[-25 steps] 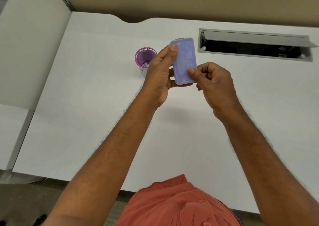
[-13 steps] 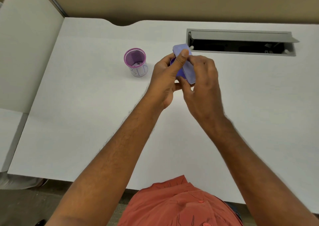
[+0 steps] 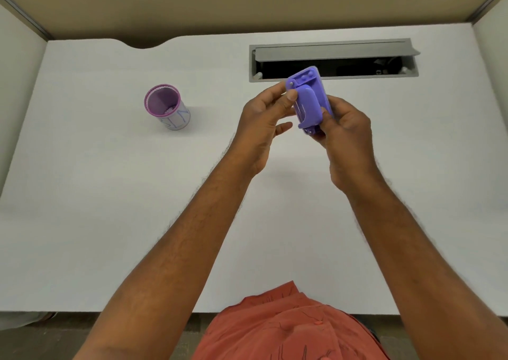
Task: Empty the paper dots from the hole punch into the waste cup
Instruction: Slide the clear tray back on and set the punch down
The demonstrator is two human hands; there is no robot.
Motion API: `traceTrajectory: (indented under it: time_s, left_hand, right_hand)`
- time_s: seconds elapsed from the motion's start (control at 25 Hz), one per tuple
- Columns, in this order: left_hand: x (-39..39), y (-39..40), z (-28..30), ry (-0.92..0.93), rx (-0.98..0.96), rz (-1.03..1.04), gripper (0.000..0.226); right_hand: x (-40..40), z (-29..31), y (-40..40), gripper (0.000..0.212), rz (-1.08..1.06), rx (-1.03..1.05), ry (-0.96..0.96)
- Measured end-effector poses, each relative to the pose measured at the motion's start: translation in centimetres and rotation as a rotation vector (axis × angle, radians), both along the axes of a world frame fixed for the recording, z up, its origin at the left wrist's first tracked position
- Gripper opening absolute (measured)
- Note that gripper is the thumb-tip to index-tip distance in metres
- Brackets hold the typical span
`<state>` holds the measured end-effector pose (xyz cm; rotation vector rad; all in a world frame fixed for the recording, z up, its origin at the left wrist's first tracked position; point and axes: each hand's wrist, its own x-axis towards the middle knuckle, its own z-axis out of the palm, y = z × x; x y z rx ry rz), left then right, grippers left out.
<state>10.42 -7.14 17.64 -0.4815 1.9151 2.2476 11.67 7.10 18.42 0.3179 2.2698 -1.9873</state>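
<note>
A purple hole punch is held in the air above the white desk, its lever side facing me. My left hand pinches its upper left edge with thumb and forefinger. My right hand grips its lower right end. The waste cup, purple-rimmed with a pale wall, stands upright on the desk well to the left of both hands. A few paper dots lie at its bottom.
A grey cable hatch with its lid raised opens in the desk just behind the punch. Partition walls rise at the left, right and back of the desk.
The hole punch was turned over between my hands: its flat base faced me before, now the lever side does. My right hand shifted to its lower end.
</note>
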Motion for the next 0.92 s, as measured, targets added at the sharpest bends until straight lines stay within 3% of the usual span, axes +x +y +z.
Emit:
traceTrajectory:
  time_s: [0.16,0.4,0.68,0.92]
  left_hand:
    - [-1.5,3.3,-0.8,0.007,0.11,-0.044,0.021]
    - [-3.8,8.0,-2.3,-0.056,0.061,-0.053,0.037]
    - [-6.9,12.5,-4.6,-0.1,0.002,-0.093,0.035]
    - [-10.0,15.5,-7.9,-0.099,-0.164,-0.131,0.032]
  right_hand:
    - [-0.6,-0.3,3.6,0.033,-0.015,-0.139,-0.059]
    - [-2.3,-1.8,7.8,0.034,-0.086,-0.177,-0.074]
    - [-4.9,-4.9,12.0,0.018,-0.145,0.037,-0.062]
    - [-8.3,-8.7,16.2,0.018,-0.248,0.082,-0.103]
